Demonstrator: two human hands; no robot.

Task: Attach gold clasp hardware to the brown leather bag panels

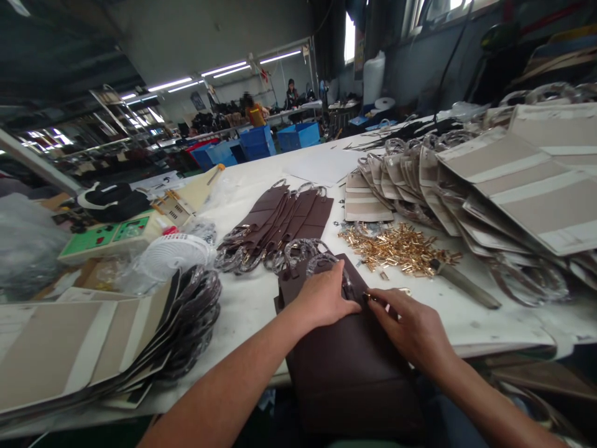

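Observation:
A dark brown leather panel (345, 367) lies in front of me over the near edge of the white table (252, 305). My left hand (324, 295) presses flat on its top part, fingers close together, next to a wrapped ring handle (321, 261). My right hand (410, 330) rests on the panel just to the right, thumb and forefinger pinched on a small gold metal fitting (368, 297). A heap of gold fittings (396, 249) lies just beyond my right hand.
Brown strap pieces (284, 218) fan out in the table's middle. Beige panels are stacked at right (513, 186) and near left (69, 348). A tool with a grey handle (461, 283) lies by the fittings. A white fan (172, 255) and green device (112, 236) sit left. People work at the far benches.

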